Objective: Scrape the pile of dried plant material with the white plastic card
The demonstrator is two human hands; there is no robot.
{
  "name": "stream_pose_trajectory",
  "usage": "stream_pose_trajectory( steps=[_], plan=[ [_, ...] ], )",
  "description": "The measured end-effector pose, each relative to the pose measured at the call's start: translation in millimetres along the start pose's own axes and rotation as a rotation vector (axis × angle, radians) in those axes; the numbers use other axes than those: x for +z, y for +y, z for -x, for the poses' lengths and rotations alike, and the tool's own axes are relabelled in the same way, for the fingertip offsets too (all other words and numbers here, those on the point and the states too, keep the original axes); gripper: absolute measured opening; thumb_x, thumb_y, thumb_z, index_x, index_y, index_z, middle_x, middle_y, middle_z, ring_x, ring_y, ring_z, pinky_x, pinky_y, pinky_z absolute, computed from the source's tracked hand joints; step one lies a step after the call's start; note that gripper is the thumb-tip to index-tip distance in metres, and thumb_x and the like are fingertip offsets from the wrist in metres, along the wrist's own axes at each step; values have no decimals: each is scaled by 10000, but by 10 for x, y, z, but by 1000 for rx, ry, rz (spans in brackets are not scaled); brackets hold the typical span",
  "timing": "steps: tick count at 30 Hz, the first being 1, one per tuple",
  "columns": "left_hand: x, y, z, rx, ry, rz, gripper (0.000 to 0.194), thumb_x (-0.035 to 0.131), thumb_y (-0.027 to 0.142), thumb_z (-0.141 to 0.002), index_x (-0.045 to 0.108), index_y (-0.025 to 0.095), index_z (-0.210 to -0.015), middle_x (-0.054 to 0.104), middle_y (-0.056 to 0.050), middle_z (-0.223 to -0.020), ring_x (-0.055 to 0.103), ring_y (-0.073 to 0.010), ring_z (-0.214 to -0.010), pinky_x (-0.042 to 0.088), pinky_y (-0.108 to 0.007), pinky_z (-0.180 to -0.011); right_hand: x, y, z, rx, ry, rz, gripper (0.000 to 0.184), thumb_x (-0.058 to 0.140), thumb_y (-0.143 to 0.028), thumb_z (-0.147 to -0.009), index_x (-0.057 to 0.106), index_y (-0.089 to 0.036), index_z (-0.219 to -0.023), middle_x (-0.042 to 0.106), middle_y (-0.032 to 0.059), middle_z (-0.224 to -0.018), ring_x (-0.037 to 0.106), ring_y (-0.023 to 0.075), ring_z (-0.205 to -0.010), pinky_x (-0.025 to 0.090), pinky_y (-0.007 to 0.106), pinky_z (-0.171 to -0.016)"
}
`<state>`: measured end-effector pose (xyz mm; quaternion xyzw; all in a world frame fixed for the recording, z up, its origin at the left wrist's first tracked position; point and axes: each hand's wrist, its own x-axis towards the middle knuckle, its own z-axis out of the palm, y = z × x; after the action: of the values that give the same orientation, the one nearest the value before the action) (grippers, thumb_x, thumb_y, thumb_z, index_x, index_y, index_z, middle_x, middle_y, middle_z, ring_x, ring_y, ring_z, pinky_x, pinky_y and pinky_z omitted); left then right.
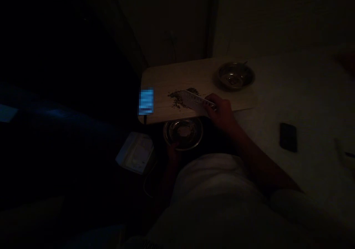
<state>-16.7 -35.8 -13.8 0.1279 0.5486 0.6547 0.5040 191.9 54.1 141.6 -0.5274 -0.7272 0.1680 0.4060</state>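
The scene is very dark. My right hand [220,110] is closed around the handle of a broad-bladed knife [194,101]. Its blade lies over small dark chopped pieces [176,97] on a wooden tabletop [163,77]. Below the table's near edge, my left hand [174,151] grips the near rim of a round metal bowl [197,130]. Something pale shows in the bottom of this bowl, but I cannot make out what. The left fingers are only partly visible.
A second metal bowl [235,75] stands at the table's right end, with a thin handle at its rim. A pixelated lit screen [146,101] is at the left edge. A dark phone-like object [288,137] lies on the pale surface [277,94] at right. A whitish box-like object [135,153] is lower left.
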Motion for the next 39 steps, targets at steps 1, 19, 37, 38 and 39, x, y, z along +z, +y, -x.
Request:
stream_pose_trajectory(
  steps=[1, 19, 37, 38, 39],
  plan=[
    [8, 3, 3, -14, 0, 22, 279, 719, 150, -544, 686, 222, -812, 725, -21, -900, 636, -293, -1047, 478, -431, -922, -1, 0, 0, 5, 13, 0, 173, 546, -306, -859, 630, -205, -971, 698, 52, -852, 626, 210, -744, 445, 309, -661],
    [47, -28, 11, -39, 34, 102, 350, 671, 105, -532, 677, 229, -860, 726, -20, -931, 639, -288, -1045, 486, -430, -914, 23, -18, -33, -22, -77, -21, 174, 550, -288, -859, 631, -212, -992, 705, 57, -910, 633, 215, -767, 448, 324, -681],
    [36, 2, 25, -55, 34, 42, 214, 701, 116, -541, 680, 217, -729, 720, -23, -816, 648, -289, -1008, 483, -426, -911, -13, -76, -11, -41, -124, 0, 176, 556, -283, -862, 645, -211, -995, 716, 59, -884, 644, 222, -771, 456, 316, -683],
    [36, 2, 21, -55, 40, 43, 212, 698, 115, -533, 677, 217, -718, 717, -20, -798, 651, -288, -996, 481, -427, -910, -15, -79, -8, -42, -126, 4, 175, 559, -282, -859, 645, -212, -995, 716, 57, -884, 643, 221, -769, 455, 315, -682],
    [40, 3, 20, -52, 39, 46, 218, 698, 117, -530, 679, 218, -723, 716, -19, -798, 652, -289, -992, 479, -431, -912, -18, -83, -5, -42, -131, 7, 176, 562, -282, -857, 645, -213, -996, 717, 55, -886, 642, 220, -765, 453, 314, -679]
  ],
)
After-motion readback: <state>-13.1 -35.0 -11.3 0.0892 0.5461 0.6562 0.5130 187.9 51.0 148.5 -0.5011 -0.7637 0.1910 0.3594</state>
